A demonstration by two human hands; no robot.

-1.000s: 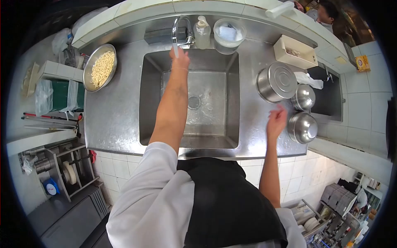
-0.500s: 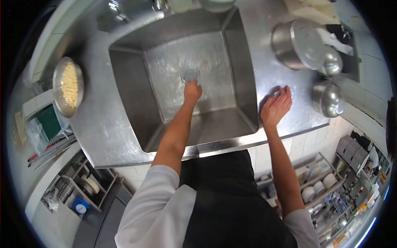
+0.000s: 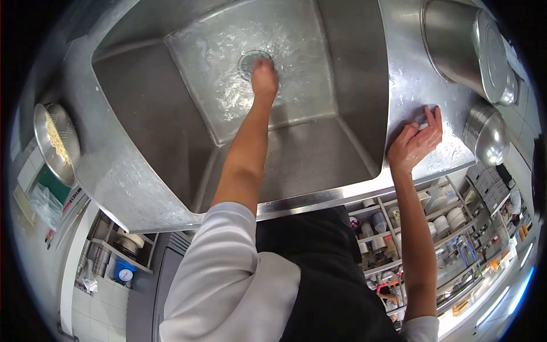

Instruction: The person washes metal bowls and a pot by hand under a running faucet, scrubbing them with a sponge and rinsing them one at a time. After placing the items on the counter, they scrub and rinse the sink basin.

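My left hand (image 3: 265,80) is down inside the steel sink (image 3: 296,165), right beside the round drain (image 3: 250,64). It is blurred by motion, and what its fingers do is hard to make out. Shallow water ripples and shines around it on the sink floor. My right hand (image 3: 415,141) rests on the wet steel counter (image 3: 407,74) to the right of the sink, fingers apart and holding nothing.
A perforated bowl (image 3: 68,137) with pale yellow pieces stands at the far left. On the right are a large lidded pot (image 3: 456,45) and metal bowls (image 3: 486,135). Below are a blue scale (image 3: 124,272) and shelves with containers. Part of another person shows at lower right.
The view has tilted closer over the sink, so the sink and counter look larger and sit higher. My left hand stays near the drain; my right hand is still on the counter, fingers more spread.
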